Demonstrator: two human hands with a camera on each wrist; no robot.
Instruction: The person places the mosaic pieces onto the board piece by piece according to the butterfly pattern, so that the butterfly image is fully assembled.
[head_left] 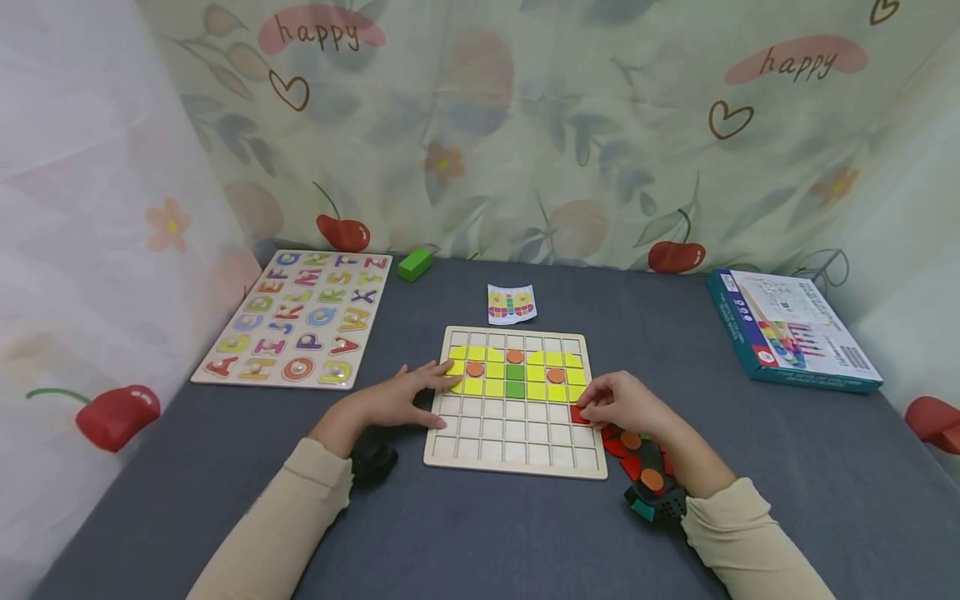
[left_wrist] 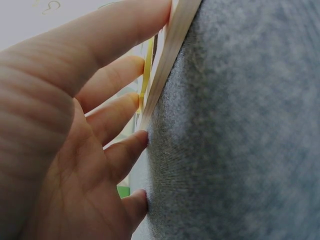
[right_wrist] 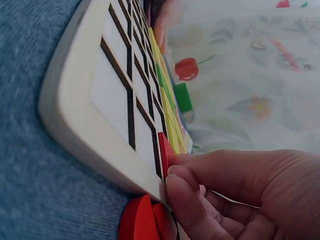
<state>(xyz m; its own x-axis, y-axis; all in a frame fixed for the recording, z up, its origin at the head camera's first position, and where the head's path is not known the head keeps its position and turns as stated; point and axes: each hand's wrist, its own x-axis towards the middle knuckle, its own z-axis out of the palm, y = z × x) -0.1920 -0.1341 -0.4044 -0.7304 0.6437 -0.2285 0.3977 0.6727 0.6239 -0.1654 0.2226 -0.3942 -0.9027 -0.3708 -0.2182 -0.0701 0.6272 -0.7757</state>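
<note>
A wooden grid board [head_left: 517,472] lies on the dark cloth, its far rows filled with yellow tiles [head_left: 495,387], green squares [head_left: 515,381] and orange discs [head_left: 556,376]. My right hand [head_left: 626,402] pinches a red tile [right_wrist: 164,150] between thumb and finger at a cell on the board's right edge, just below the yellow rows. The left hand [head_left: 390,400] rests at the left edge with fingers spread; in the left wrist view two fingertips touch a yellow tile [left_wrist: 146,75]. Loose red pieces [head_left: 615,447] and orange discs lie partly hidden beneath the right wrist.
Behind the board lies a small card [head_left: 512,305] with a colourful butterfly pattern. An alphabet puzzle board [head_left: 365,332] is at the far left, beside a green block [head_left: 415,264]. A flat teal box [head_left: 795,329] lies at the right. A patterned curtain closes off the back.
</note>
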